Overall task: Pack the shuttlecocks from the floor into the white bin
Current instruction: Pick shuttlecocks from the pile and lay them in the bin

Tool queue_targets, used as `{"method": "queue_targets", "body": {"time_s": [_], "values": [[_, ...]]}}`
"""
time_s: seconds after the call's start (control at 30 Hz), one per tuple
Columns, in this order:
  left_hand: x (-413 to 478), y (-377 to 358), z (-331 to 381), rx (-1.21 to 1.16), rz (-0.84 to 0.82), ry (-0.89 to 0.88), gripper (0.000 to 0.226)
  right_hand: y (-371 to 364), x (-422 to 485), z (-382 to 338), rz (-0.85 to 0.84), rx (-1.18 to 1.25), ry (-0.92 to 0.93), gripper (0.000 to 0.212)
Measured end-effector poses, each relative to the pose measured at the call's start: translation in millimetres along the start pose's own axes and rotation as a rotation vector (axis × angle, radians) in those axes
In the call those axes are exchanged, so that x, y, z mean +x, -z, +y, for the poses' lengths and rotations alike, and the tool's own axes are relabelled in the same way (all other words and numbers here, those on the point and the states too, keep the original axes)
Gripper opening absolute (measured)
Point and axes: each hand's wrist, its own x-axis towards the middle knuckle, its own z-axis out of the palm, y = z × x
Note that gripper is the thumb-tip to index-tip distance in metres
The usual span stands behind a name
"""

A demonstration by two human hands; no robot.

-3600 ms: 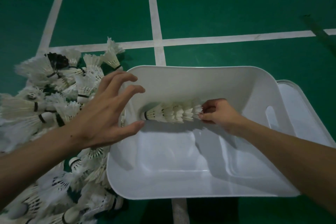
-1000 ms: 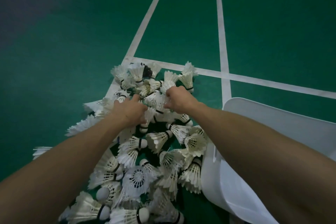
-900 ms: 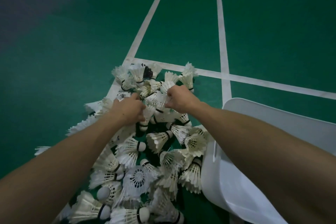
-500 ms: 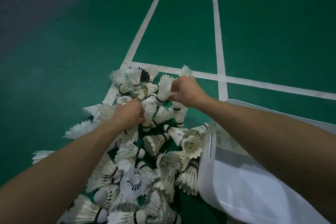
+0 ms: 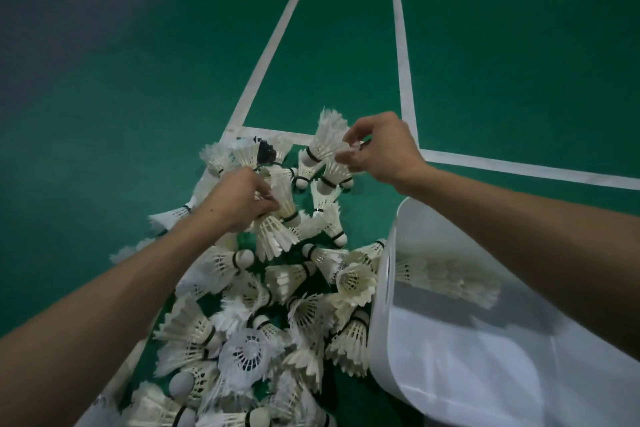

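A big pile of shuttlecocks [image 5: 221, 265] lies on the green floor [image 5: 138, 80]. Most have stiff white feathers that fan out like little cones, a black band, and a round white tip. One plastic shuttlecock [image 5: 246, 354] has a net-like skirt with small holes.

The right hand [image 5: 384, 149] is held up over the far end of the pile. Its fingers [image 5: 346, 158] pinch the feathers of a raised shuttlecock [image 5: 327, 135], tip pointing down and to the left.

The left hand [image 5: 235, 201] is low on the pile. Its fingers curl around a feathered shuttlecock [image 5: 273, 239] whose feathers spread out below the hand.

The white bin [image 5: 433, 374] sits just beside the pile on the right. It is smooth plastic with round corners. A row of shuttlecocks [image 5: 446, 279], pushed one into the next, lies inside it.

Flat white lines [image 5: 403, 45] cross the floor.
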Motion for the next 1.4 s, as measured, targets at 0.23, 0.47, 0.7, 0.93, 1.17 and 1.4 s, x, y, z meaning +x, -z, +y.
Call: {"method": "queue_targets", "body": {"time_s": [0.23,0.47,0.7,0.93,1.17,1.4], "values": [[-0.4,10.2,21.5,-0.104,0.101,-0.137,0.015,20.8,-22.3,2.1,0.014,0.279,-0.067,0.017],[-11.3,25.8,63.0,-0.263,-0.025,-0.243,0.012,31.4,-44.3,-0.2,0.024,0.441,-0.104,0.016],[-16.3,24.8,99.4,-0.5,-0.108,-0.201,0.027,57.6,-69.1,9.9,0.162,0.527,-0.213,0.024],[-30.2,20.5,144.1,-0.581,-0.111,-0.194,0.041,82.4,-85.9,17.4,0.335,0.532,-0.218,0.023],[-42.9,5.7,171.7,-0.72,-0.149,-0.12,0.043,94.4,-92.5,19.8,0.403,0.469,-0.18,0.019],[-38.9,-1.9,176.1,-0.856,-0.088,-0.093,0.022,99.7,-101.0,26.9,0.382,0.514,-0.141,0.019]]}}
